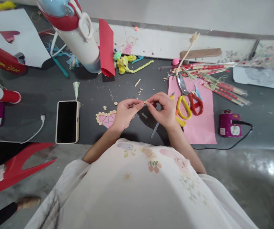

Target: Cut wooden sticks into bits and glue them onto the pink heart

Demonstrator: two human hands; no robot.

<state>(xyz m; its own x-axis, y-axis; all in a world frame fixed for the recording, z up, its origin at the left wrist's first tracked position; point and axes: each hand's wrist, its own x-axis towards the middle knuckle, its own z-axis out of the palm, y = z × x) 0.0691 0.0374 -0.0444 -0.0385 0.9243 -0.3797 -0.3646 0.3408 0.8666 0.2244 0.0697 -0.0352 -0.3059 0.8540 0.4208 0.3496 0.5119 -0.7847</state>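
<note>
My left hand (125, 111) and my right hand (163, 109) meet above the dark mat, fingertips pinched together on a tiny pale bead-like piece (145, 102). Both hands are closed in a pinch. A thin grey stick or tool (154, 130) slants down from under my right hand. Just left of my left hand lies a pink heart-shaped card (106, 118) edged with small pale pieces. A few loose pale pieces (140, 92) lie on the mat beyond my hands.
A phone (67, 121) lies at the left with a cable end (42, 118) beside it. Scissors (189, 101) rest on pink paper (202, 127). A purple device (229, 125) sits at right. A large bottle (78, 35), red paper (106, 47) and chopstick packets (220, 86) lie behind.
</note>
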